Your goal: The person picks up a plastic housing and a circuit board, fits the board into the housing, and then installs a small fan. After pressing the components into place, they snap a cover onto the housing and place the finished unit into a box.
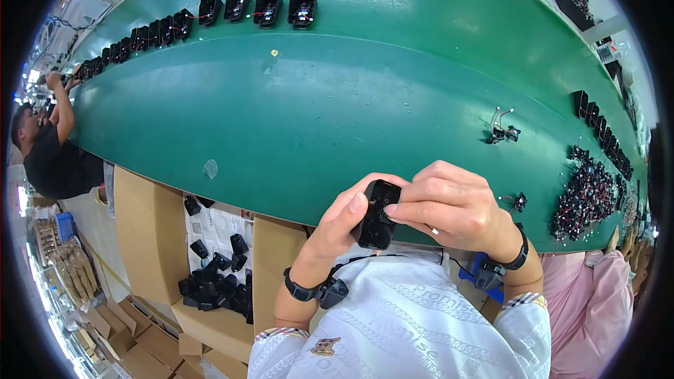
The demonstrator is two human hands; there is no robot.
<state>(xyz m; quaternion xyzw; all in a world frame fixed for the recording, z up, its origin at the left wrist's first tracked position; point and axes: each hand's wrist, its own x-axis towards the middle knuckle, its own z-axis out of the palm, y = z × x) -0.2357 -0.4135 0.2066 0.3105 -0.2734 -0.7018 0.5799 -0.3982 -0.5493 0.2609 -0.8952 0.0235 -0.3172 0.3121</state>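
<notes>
green table (337,98) is seen mid-frame. below centre, a case (372,220) is clasped by the left hand (340,221); whether anything is pinched by the right hand (453,205) cannot be told.

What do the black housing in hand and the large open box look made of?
Black housing: probably molded plastic, satin finish, judging by its smooth surface and faint sheen. Open box: likely cardboard, matte, given its plain brown flaps.

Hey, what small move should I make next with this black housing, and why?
Probably press gently inside the open black plastic housing with your right hand: its fingertips reach in there, while your left hand grips the housing's outside.
</notes>
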